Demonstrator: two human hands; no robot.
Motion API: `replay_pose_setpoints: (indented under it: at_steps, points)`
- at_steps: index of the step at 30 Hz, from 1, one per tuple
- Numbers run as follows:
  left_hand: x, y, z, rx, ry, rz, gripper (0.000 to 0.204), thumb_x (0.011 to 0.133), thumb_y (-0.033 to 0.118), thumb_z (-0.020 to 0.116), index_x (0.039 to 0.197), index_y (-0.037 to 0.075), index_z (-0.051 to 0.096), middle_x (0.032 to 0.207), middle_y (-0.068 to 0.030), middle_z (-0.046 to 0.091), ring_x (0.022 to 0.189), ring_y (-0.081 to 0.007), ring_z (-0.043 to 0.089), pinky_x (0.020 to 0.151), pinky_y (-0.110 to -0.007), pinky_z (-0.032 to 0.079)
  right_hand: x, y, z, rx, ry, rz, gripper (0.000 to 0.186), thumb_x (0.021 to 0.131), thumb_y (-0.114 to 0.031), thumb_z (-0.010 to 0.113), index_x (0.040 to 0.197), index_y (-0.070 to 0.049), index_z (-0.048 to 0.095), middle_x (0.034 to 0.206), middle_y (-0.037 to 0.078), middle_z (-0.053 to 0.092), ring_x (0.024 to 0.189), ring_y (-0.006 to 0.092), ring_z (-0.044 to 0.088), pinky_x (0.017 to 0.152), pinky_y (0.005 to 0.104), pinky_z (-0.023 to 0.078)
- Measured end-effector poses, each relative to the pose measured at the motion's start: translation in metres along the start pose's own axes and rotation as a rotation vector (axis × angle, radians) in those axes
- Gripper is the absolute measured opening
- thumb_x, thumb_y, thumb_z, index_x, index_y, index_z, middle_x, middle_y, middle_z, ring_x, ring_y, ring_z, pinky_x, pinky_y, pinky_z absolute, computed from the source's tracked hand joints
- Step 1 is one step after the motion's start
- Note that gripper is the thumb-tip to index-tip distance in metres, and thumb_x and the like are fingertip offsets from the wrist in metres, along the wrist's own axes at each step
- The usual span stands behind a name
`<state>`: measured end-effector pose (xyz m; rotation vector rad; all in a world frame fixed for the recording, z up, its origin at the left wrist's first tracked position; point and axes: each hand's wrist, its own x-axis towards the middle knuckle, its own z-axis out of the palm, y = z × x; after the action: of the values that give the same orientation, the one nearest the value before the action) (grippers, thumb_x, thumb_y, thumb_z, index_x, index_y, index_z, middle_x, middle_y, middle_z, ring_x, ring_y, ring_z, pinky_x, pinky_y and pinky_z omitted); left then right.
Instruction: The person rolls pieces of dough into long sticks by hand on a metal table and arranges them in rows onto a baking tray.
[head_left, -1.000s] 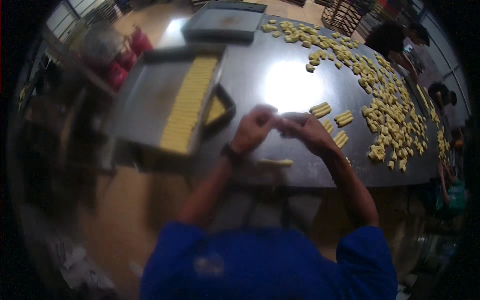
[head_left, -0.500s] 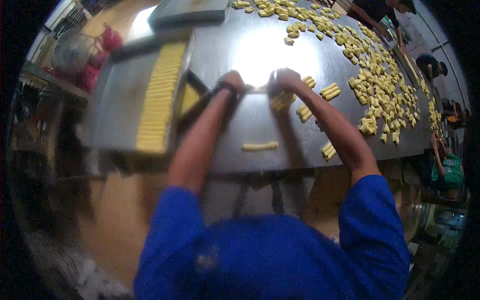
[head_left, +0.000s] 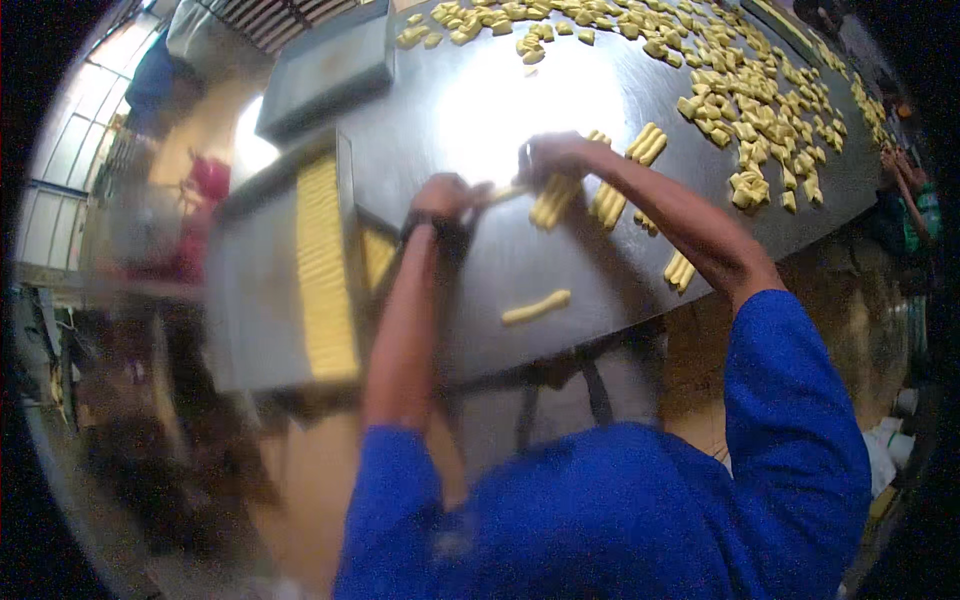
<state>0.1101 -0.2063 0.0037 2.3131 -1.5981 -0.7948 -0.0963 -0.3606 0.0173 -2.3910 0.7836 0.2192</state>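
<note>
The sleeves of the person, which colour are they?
Blue sleeves, in the head view.

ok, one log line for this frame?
left hand + right hand: pinching dough stick | metal table | tray left

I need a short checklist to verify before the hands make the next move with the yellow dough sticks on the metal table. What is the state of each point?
1. Left hand and right hand hold a thin yellow dough stick between them: ok.
2. Grip firm on that stick: cannot tell, blurred.
3. Grey metal tray at the left has bare room beside its row of yellow sticks: ok.
4. Grey metal table is bare in front of the hands: ok.
5. Single loose stick lies near the table's front edge: not ok.
</note>
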Motion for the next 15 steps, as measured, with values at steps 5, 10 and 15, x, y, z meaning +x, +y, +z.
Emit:
replay_pose_setpoints:
  at_steps: [5, 10, 15]
  points:
    - [-0.004, 0.017, -0.004, 0.079, 0.114, 0.013, 0.079, 0.065, 0.078, 0.075, 0.082, 0.001, 0.072, 0.077, -0.0149, 0.072, 0.071, -0.0251, 0.070, 0.069, -0.039, 0.054, -0.002, 0.001, 0.005, 0.045, 0.055, 0.003, 0.059, 0.067, -0.068, 0.079, 0.093, -0.014, 0.074, 0.092, 0.009, 0.074, 0.091, 0.0292, 0.071, 0.076, 0.0416, 0.056]
    - [-0.005, 0.028, -0.004, 0.239, 0.103, -0.078, 0.078, 0.067, 0.080, 0.070, 0.086, 0.004, 0.075, 0.080, -0.0138, 0.073, 0.077, -0.0293, 0.072, 0.074, -0.041, 0.055, 0.006, 0.009, 0.020, -0.106, 0.200, -0.124, 0.060, 0.068, -0.069, 0.077, 0.093, -0.015, 0.073, 0.089, 0.009, 0.073, 0.087, 0.0302, 0.071, 0.074, 0.0422, 0.055]
    - [-0.018, 0.032, 0.002, 0.261, 0.248, -0.077, 0.078, 0.065, 0.082, 0.070, 0.082, 0.006, 0.074, 0.079, -0.0133, 0.073, 0.077, -0.0296, 0.071, 0.073, -0.042, 0.055, 0.010, 0.022, 0.029, 0.029, 0.239, -0.008, 0.062, 0.067, -0.071, 0.076, 0.089, -0.014, 0.072, 0.085, 0.010, 0.072, 0.083, 0.0305, 0.070, 0.073, 0.0443, 0.055]
